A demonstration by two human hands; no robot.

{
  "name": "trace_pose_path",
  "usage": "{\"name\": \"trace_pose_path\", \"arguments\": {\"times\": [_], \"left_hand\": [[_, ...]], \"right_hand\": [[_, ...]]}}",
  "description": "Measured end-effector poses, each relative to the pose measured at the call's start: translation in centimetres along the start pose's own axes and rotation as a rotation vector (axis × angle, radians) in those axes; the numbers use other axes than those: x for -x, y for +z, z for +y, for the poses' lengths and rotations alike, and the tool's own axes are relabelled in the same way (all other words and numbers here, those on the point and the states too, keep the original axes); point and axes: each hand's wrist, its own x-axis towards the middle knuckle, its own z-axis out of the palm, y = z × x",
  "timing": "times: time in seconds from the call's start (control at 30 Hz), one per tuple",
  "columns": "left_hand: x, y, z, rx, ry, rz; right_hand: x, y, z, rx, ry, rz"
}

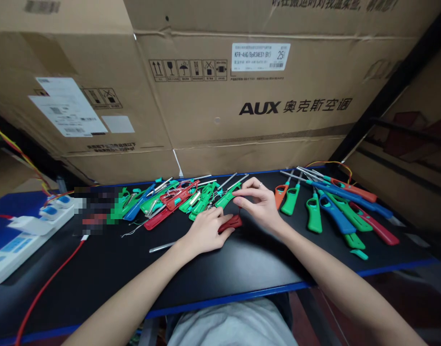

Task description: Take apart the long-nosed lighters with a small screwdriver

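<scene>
My left hand (207,230) is closed around a red lighter handle (232,223) just above the black tabletop. A thin metal tube (161,247) sticks out to the left from beneath this hand; whether it joins the red handle is hidden. Just over the handle's right end, my right hand (258,202) pinches its thumb and fingers together. Something thin and dark seems to hang below that pinch, too small to name. Behind my hands lies a pile of opened lighter shells, green (206,201) and red (180,196), with loose wires and metal tubes.
Several whole lighters, including an orange one (281,193) and a blue one (336,214), lie at the right. A small green piece (359,254) rests near the front edge. A white power strip (36,235) stands left, with a red cable (50,283). A large cardboard box (206,120) walls the back.
</scene>
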Motion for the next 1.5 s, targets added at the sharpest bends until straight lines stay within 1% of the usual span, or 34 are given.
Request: {"name": "trace_pose_path", "arguments": {"times": [0.1,0.27,0.37,0.53,0.7,0.77,0.9,1.0,1.07,1.13,1.2,1.3,1.37,1.43,1.5], "left_hand": [[0.0,0.1,0.0,-0.002,-0.001,0.0],[0.1,0.3,-0.2,-0.003,0.023,0.044],[0.1,0.4,-0.2,-0.006,0.031,0.053],[0.2,0.4,-0.3,-0.012,0.028,0.049],[0.2,0.3,-0.3,-0.013,0.027,0.044],[0.2,0.3,-0.3,-0.01,0.029,0.051],[0.2,0.4,-0.2,-0.007,0.032,0.059],[0.2,0.4,-0.3,-0.01,0.032,0.053],[0.3,0.3,-0.3,-0.013,0.029,0.05],[0.3,0.3,-0.2,-0.013,0.026,0.045],[0.2,0.2,-0.2,-0.014,0.026,0.038],[0.2,0.2,-0.2,-0.019,0.028,0.035],[0.2,0.2,-0.2,-0.019,0.032,0.041],[0.2,0.3,-0.2,-0.018,0.033,0.048],[0.2,0.3,-0.2,-0.017,0.034,0.054]], "right_hand": [[0.0,0.0,0.3,0.007,-0.005,0.015],[0.0,-0.3,0.4,-0.087,0.101,-0.012],[0.0,-0.5,0.2,-0.119,0.126,-0.042],[-0.1,-0.8,-0.1,-0.117,0.094,-0.131],[-0.3,-0.9,0.2,-0.02,0.005,-0.075],[-0.4,-1.1,0.3,-0.025,0.025,-0.081],[-0.2,-1.7,0.1,-0.09,0.124,-0.135],[-0.1,-2.1,-0.2,-0.1,0.142,-0.166],[0.0,-2.2,-0.3,-0.097,0.133,-0.169],[-0.1,-2.3,-0.5,-0.075,0.094,-0.176],[-0.3,-2.2,-0.7,-0.013,0.015,-0.175],[-0.6,-2.1,-0.8,0.094,-0.112,-0.126],[-0.7,-2.1,-0.7,0.136,-0.153,-0.099],[-0.6,-2.1,-0.5,0.144,-0.136,-0.098],[-0.5,-2.2,-0.5,0.123,-0.071,-0.119]]}}
